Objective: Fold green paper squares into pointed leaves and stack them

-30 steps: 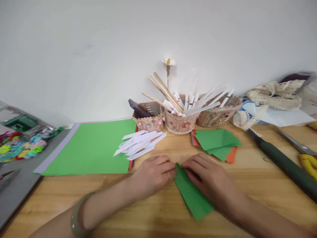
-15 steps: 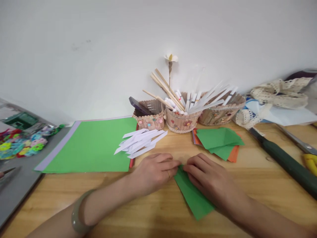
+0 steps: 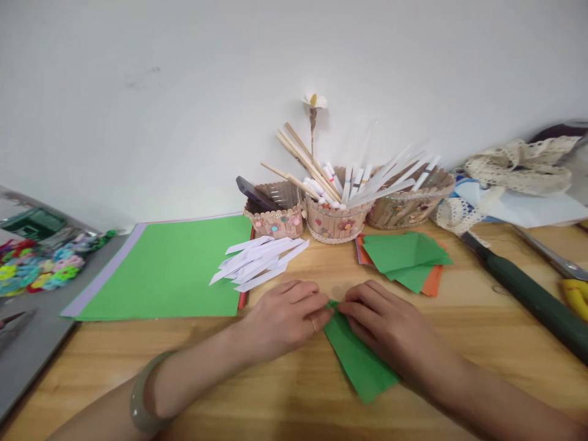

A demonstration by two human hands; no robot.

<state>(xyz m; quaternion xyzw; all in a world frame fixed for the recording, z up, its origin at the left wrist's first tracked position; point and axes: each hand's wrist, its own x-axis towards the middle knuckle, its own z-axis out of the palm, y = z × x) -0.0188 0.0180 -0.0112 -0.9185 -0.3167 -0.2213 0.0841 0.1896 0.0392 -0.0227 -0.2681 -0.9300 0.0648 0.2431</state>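
- Pale wooden table (image 3: 275, 404) against a white wall (image 3: 184, 92); two bare hands meet near its middle.
- One folded green paper (image 3: 365, 370) lies flat on the wood, with its top corner between the two sets of fingertips.
- Left hand (image 3: 287, 315): fingers curled, tips closed on that corner from the left. It has one ring (image 3: 313, 324) on a finger and one bangle (image 3: 140, 398) on the wrist.
- Right hand (image 3: 388, 324): fingertips nip the same corner from the right, and the palm lies over the paper's upper half.
- Just beyond the pinch and to its left is one heap of white paper strips (image 3: 260, 262), too overlapped to count.
- Further left of the pinch lies one large green sheet (image 3: 169, 269).
- Beyond the pinch, by the wall, three stick-built baskets stand in a row: left (image 3: 275, 223), middle (image 3: 334, 226) and right (image 3: 407, 211). The middle and right ones hold sticks and white strips.
- Beyond and to the right of the pinch sits one small stack of green and orange sheets (image 3: 407, 257).
- Well to the right lies one dark green handle (image 3: 528, 294).
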